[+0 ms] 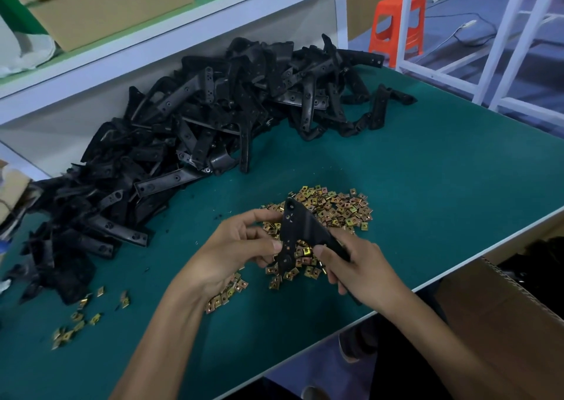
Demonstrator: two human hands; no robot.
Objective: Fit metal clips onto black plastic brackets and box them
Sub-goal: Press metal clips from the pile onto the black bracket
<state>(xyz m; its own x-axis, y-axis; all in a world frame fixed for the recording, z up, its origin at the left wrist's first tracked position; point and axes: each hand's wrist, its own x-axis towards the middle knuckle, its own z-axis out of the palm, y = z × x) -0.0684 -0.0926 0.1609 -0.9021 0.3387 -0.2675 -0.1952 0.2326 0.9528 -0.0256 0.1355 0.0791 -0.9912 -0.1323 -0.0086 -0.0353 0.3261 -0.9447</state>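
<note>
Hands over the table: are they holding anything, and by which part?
One black plastic bracket: the left hand pinches its upright arm, the right hand grips the other arm's lower end.

Bare forearms — bare left hand [235, 250], right hand [354, 265]

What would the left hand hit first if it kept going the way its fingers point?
The black bracket, which the left hand is pinching right now. Beyond it lies the heap of metal clips, though the hand seems to be above them; depth is unclear.

Green-topped bench [427, 170], white shelf [152, 42] behind — orange stool [398, 27] on blue floor [457, 39]
</note>
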